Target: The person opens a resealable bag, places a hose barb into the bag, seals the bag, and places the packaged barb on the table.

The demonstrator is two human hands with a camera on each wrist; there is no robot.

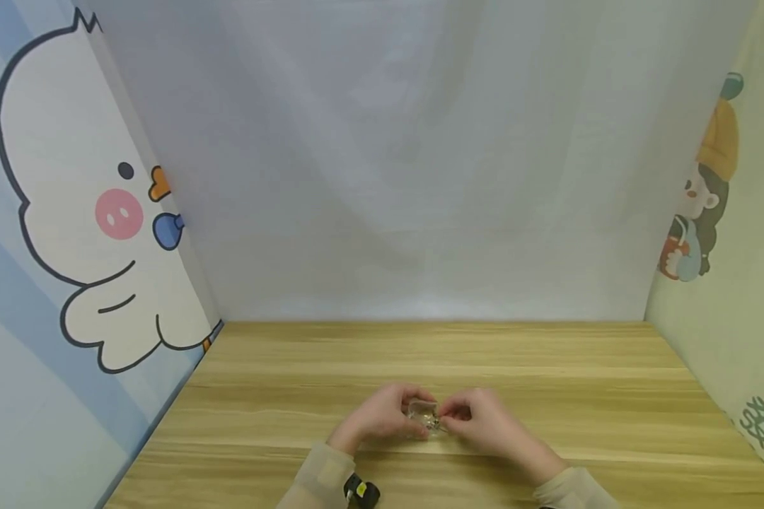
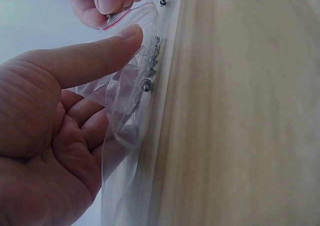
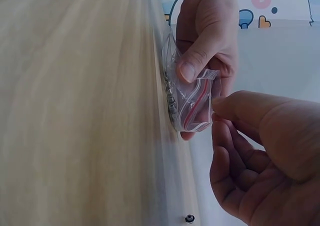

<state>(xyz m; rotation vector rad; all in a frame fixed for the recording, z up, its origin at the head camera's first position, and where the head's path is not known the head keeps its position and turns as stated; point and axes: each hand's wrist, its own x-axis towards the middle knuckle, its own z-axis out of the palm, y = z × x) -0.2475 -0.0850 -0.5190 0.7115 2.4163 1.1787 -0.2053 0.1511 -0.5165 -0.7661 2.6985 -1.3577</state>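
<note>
My left hand holds a small clear zip bag between thumb and fingers, its red-striped mouth turned toward my right hand. Several small shiny metal pieces are gathered along the bag's lower side, close over the table. At the bag's mouth, the right thumb and fingers pinch a tiny metal piece, mostly hidden by the fingertips. One more small dark metal piece lies loose on the table, on the right-hand side of the bag.
The wooden table runs back to a pale grey curtain. Printed cartoon panels stand at left and right. A black device with a yellow mark is beside the left sleeve.
</note>
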